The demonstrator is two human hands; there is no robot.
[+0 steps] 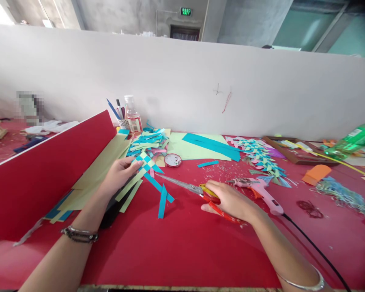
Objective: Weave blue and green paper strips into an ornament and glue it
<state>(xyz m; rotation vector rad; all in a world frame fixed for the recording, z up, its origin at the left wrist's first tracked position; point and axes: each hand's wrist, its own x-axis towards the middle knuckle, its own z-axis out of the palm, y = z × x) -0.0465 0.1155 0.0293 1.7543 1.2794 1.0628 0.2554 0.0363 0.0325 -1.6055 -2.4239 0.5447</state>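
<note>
- the left hand (123, 168) is pinching the weave (148, 162) between thumb and fingers, over the left part of the table (182, 251)
- the weave is trailing blue and pale green strips (130, 196) toward the front
- the right hand (223, 199) is gripping the scissors (182, 185), fingers curling around the yellow and red handles
- the scissors are pointing left, their tip lying near the weave
- the glue gun (264, 192) is lying just right of the right hand, its cord (319, 247) running forward
- the dish (172, 160) is sitting behind the scissors, beside the strip pile (149, 140)
</note>
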